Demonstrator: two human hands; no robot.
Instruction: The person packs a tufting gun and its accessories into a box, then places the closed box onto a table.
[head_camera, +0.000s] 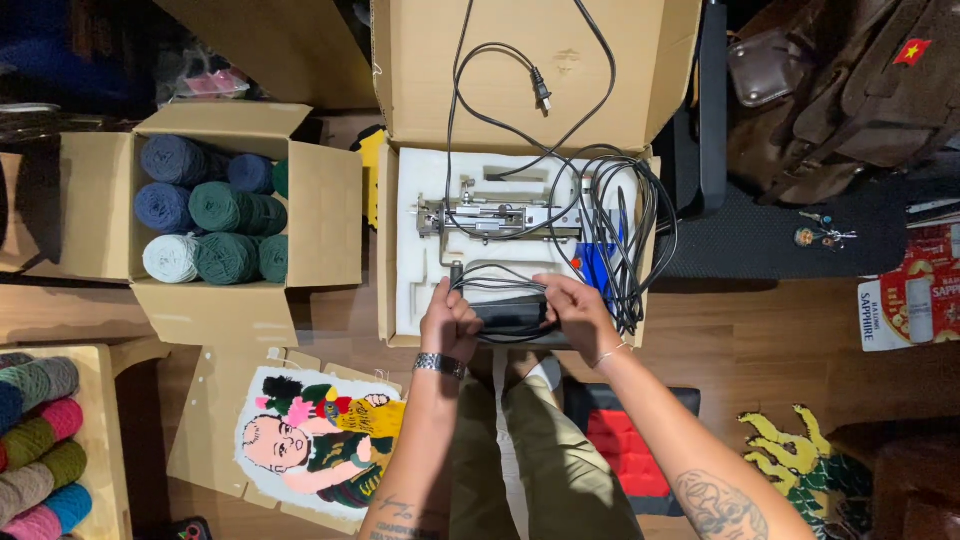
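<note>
My left hand and my right hand both grip a black power adapter block at the near edge of an open cardboard box. Black cables run from the block in loops over the right side of the box, and a plug lies on the raised lid. Inside, a metal tufting-gun-like tool rests in white foam. A watch sits on my left wrist, a thin bracelet on my right.
A second open box to the left holds blue, green and white yarn cones. More yarn lies lower left. A tufted portrait rug sits on cardboard on the wooden floor. Brown bags rest upper right.
</note>
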